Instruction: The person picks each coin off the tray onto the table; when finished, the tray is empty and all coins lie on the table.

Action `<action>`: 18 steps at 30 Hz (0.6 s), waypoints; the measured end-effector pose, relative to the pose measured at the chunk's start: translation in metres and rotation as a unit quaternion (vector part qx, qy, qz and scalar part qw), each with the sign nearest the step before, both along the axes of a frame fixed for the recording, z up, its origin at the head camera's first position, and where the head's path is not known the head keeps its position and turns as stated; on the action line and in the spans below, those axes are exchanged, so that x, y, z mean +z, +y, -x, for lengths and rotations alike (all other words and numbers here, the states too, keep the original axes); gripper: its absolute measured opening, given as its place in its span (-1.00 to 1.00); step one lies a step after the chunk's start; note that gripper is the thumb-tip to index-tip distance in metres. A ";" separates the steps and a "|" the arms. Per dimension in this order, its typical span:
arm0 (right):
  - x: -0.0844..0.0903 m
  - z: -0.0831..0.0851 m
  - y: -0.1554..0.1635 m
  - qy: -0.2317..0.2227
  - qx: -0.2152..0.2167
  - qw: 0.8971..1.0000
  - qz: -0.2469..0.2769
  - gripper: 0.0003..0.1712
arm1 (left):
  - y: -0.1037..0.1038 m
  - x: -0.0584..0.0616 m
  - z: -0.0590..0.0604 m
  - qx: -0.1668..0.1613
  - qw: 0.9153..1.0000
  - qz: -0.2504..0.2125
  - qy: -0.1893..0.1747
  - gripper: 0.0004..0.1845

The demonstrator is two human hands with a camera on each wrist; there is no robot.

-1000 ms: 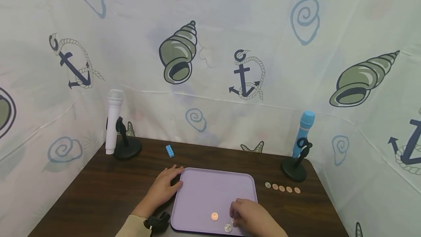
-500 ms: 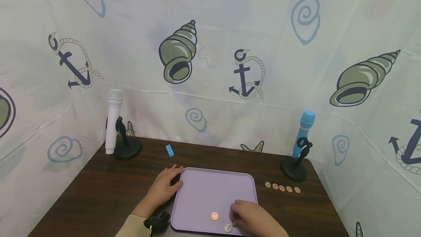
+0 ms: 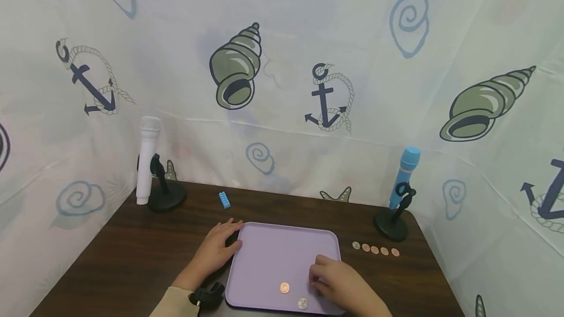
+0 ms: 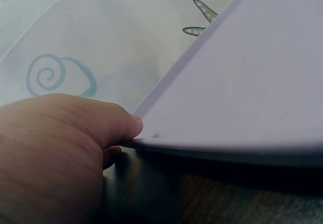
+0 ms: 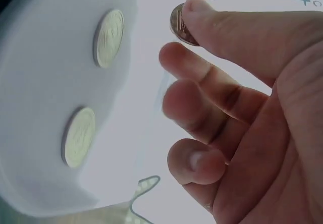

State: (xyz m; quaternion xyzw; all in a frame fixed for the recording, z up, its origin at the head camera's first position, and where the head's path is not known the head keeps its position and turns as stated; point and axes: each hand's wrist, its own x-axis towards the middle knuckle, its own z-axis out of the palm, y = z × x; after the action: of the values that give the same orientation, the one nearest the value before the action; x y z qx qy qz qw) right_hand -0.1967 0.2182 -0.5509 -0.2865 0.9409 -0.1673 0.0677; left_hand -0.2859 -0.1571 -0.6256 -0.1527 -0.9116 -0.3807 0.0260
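A lilac tray [image 3: 282, 258] lies on the dark wooden table. My left hand [image 3: 216, 248] rests at its left edge, fingers extended toward the far corner and thumb touching the rim. My right hand [image 3: 341, 283] hovers over the tray's right side. In the right wrist view its thumb and a mostly hidden finger pinch a coin [image 5: 178, 26], while the other fingers curl loosely. A copper coin [image 3: 284, 287] and a silver coin [image 3: 302, 303] lie on the near part of the tray, left of the right hand.
Right of the tray several coins [image 3: 374, 250] form a row, silver one leftmost. A blue microphone [image 3: 403, 175] on a black stand is behind them. At the back left stand a white microphone [image 3: 147, 160] on its stand and a small blue toy brick [image 3: 224, 200].
My right hand has lifted and moved slightly up in the view; the silver coin once under its fingertips is now in its pinch. The left hand keeps its place on the tray.
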 end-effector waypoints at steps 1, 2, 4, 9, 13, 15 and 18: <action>0.001 0.001 0.001 -0.003 -0.005 1.000 0.004 -0.86 | -0.001 0.001 0.000 0.001 1.000 0.001 0.000 -0.41; 0.002 0.002 0.004 -0.008 -0.009 1.000 0.009 -0.85 | -0.001 0.002 0.000 0.000 1.000 0.003 0.002 -0.41; 0.003 0.003 0.010 -0.008 -0.023 1.000 0.016 -0.80 | -0.001 0.002 0.000 -0.002 1.000 0.003 0.001 -0.41; 0.007 0.006 0.032 0.060 -0.055 0.996 0.030 -0.71 | 0.000 0.000 -0.002 0.001 1.000 -0.001 0.003 -0.42; 0.012 0.009 0.047 0.106 -0.103 0.988 0.035 -0.69 | -0.001 0.001 -0.003 0.003 1.000 -0.004 -0.002 -0.41; 0.014 0.010 0.051 0.118 -0.139 0.983 0.028 -0.68 | -0.001 0.002 -0.002 0.004 1.000 -0.003 0.001 -0.41; 0.019 0.012 0.055 0.122 -0.210 0.970 0.026 -0.72 | -0.002 0.002 -0.002 0.004 1.000 -0.003 0.006 -0.41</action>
State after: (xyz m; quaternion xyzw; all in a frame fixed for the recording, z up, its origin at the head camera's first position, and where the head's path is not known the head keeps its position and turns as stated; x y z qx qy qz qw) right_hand -0.2086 0.2734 -0.5322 -0.1028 0.9764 -0.1661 -0.0921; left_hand -0.2838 -0.1587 -0.6237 -0.1512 -0.9109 -0.3825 0.0330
